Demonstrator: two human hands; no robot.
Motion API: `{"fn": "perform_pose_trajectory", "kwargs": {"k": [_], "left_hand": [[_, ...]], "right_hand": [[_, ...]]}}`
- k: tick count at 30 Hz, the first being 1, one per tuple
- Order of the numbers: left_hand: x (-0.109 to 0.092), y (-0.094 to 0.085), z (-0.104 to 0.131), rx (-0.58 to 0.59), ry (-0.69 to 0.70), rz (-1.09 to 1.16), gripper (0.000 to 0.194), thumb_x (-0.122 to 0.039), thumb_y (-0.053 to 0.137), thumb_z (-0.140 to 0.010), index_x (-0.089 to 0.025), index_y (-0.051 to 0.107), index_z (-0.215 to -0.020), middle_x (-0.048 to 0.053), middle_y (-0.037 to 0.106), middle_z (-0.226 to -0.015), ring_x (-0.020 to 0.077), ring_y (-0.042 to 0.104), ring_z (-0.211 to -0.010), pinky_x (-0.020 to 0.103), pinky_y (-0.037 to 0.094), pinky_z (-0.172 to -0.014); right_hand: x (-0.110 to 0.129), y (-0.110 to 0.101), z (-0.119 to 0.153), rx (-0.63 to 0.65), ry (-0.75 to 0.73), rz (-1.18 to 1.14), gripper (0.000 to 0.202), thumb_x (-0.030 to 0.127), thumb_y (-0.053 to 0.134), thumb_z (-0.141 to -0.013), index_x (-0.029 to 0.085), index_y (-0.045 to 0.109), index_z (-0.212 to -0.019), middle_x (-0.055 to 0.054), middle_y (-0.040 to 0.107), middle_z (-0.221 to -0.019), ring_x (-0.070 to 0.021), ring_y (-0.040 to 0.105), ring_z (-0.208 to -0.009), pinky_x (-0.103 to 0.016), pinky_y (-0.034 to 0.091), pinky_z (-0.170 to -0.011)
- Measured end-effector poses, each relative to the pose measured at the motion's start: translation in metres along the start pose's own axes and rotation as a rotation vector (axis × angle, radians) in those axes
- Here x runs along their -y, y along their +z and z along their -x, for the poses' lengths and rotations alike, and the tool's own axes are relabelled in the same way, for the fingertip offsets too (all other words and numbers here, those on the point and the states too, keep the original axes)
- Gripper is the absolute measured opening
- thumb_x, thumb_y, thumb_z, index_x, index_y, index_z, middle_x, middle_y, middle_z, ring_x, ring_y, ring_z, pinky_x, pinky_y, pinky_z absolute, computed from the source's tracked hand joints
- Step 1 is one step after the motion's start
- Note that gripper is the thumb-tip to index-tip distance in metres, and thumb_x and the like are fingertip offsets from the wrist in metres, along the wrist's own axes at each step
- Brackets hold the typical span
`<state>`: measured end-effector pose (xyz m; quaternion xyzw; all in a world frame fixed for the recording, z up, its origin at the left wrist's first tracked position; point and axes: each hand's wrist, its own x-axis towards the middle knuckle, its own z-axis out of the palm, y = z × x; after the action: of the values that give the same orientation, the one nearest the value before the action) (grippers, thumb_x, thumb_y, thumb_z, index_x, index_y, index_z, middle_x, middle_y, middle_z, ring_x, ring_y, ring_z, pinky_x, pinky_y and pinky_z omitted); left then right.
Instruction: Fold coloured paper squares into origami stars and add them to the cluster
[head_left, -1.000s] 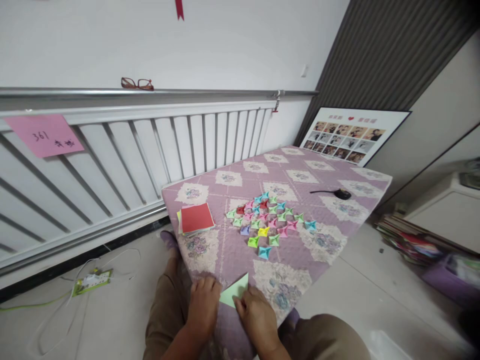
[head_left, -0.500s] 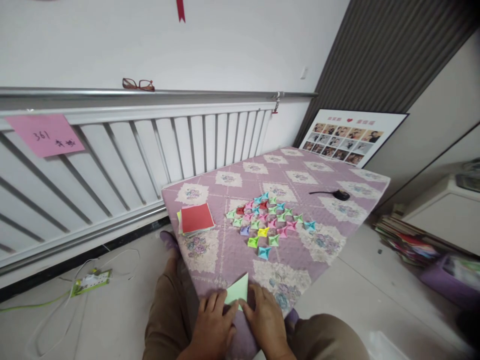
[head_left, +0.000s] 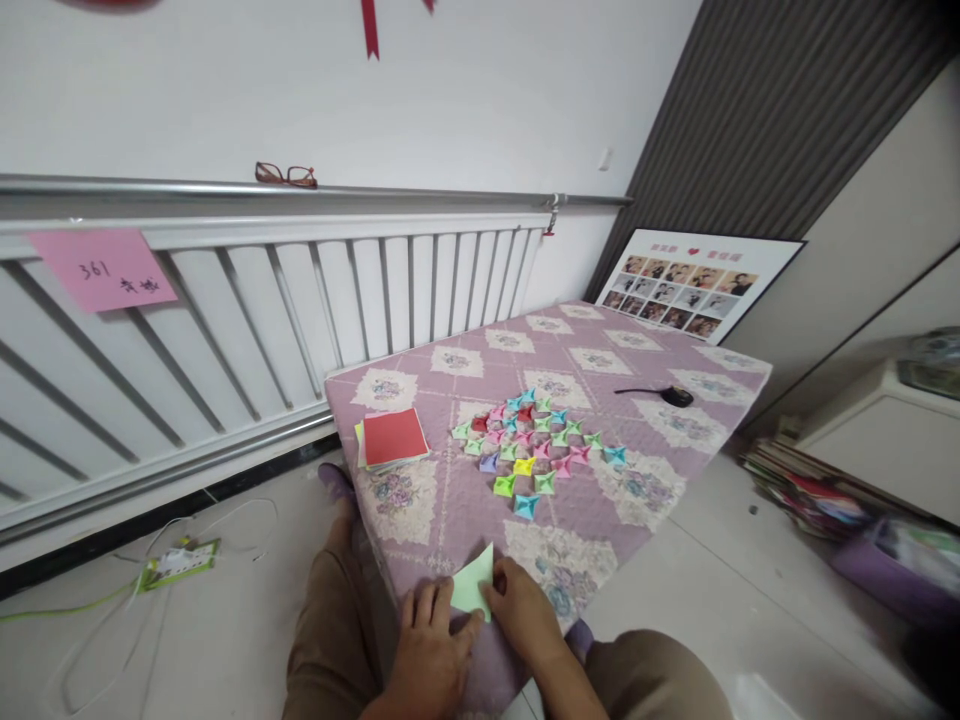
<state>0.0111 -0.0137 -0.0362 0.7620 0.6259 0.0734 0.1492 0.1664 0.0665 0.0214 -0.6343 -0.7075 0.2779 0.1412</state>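
Note:
A light green sheet of origami paper, folded to a point at its top, lies at the near end of the table. My left hand holds its left side down with the fingertips, and the thumb rests along its lower edge. At the right edge, my right hand pinches the paper between thumb and bent forefinger. Beyond the hands sit several small folded paper pieces in blue, green, pink, yellow, red and purple, set out in rows. To their left is a stack of square paper with a red sheet on top.
The table wears a purple flowered cloth. A black object with a thin handle lies towards its right side, and a photo board leans at the far end. A white radiator runs along the wall; a power strip lies on the floor.
My right hand has closed from lying over the paper's right side to pinching its right edge. My left hand stays on the paper. The view has shifted slightly.

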Motion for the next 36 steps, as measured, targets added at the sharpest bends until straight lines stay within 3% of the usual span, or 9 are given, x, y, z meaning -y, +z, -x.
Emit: {"fn": "perform_pose_trajectory", "kwargs": {"k": [6,11,18,23,27,30,33,36], "left_hand": [[0.002,0.005,0.005,-0.079,0.010,0.023,0.054,-0.029,0.056,-0.086,-0.045,0.042,-0.135,0.005,0.037,-0.148,0.0351,0.031,-0.133,0.061,0.020,-0.107],[0.002,-0.001,0.010,-0.111,0.012,0.080,0.056,-0.025,0.057,-0.083,-0.037,0.044,-0.137,0.003,0.037,-0.149,0.0313,0.029,-0.135,0.054,0.019,-0.111],[0.007,-0.006,0.016,-0.095,-0.021,0.150,0.061,-0.015,0.052,-0.079,-0.032,0.046,-0.137,0.001,0.034,-0.151,0.0298,0.028,-0.137,0.055,0.017,-0.112],[0.012,-0.008,0.024,-0.154,-0.064,0.265,0.059,-0.017,0.052,-0.078,-0.026,0.048,-0.136,0.004,0.034,-0.151,0.0290,0.026,-0.138,0.050,0.021,-0.113],[0.013,-0.007,0.031,-0.319,-0.145,0.553,0.062,-0.019,0.050,-0.076,-0.016,0.045,-0.137,0.012,0.036,-0.147,0.0285,0.032,-0.135,0.043,0.027,-0.111],[0.010,-0.009,0.034,-0.390,-0.257,0.919,0.059,-0.024,0.051,-0.076,-0.016,0.044,-0.134,0.014,0.045,-0.139,0.0261,0.051,-0.116,0.038,0.040,-0.099],[0.003,-0.012,0.037,-0.218,-0.323,1.303,0.050,-0.034,0.058,-0.076,-0.017,0.051,-0.123,0.010,0.061,-0.112,0.0176,0.060,-0.079,0.029,0.048,-0.071],[-0.006,-0.016,0.044,-0.046,-0.391,1.635,0.054,-0.051,0.066,-0.072,-0.018,0.055,-0.114,0.002,0.062,-0.083,0.0097,0.051,-0.054,0.021,0.037,-0.050]], "right_hand": [[0.002,0.001,0.011,0.062,-0.067,-0.103,0.013,0.017,0.053,-0.078,0.022,0.063,-0.085,0.000,0.070,-0.078,-0.0148,0.062,-0.070,-0.022,0.041,-0.064],[0.004,0.004,0.023,0.138,-0.129,-0.120,0.023,0.016,0.050,-0.078,0.022,0.067,-0.093,-0.004,0.073,-0.088,-0.0175,0.066,-0.080,-0.024,0.043,-0.072],[0.007,0.013,0.034,0.063,-0.092,0.055,0.026,0.014,0.050,-0.076,0.021,0.067,-0.094,-0.007,0.073,-0.092,-0.0203,0.066,-0.087,-0.026,0.044,-0.075],[0.008,0.016,0.041,0.012,-0.102,-0.105,0.026,0.020,0.049,-0.077,0.017,0.069,-0.093,-0.009,0.074,-0.088,-0.0219,0.068,-0.079,-0.029,0.047,-0.073],[0.014,0.018,0.050,-0.013,-0.131,-0.426,0.032,0.036,0.052,-0.078,0.015,0.070,-0.094,-0.011,0.074,-0.092,-0.0247,0.069,-0.085,-0.031,0.050,-0.079],[0.022,0.022,0.062,-0.020,-0.138,-0.591,0.042,0.052,0.055,-0.077,0.015,0.071,-0.089,-0.012,0.075,-0.088,-0.0270,0.069,-0.084,-0.033,0.052,-0.078],[0.026,0.031,0.076,-0.071,-0.172,-0.650,0.046,0.058,0.057,-0.076,0.016,0.071,-0.086,-0.012,0.075,-0.085,-0.0274,0.070,-0.080,-0.034,0.054,-0.075],[0.026,0.041,0.089,-0.103,-0.250,-0.636,0.043,0.057,0.058,-0.077,0.016,0.071,-0.084,-0.011,0.074,-0.079,-0.0256,0.070,-0.073,-0.033,0.055,-0.070]]}}
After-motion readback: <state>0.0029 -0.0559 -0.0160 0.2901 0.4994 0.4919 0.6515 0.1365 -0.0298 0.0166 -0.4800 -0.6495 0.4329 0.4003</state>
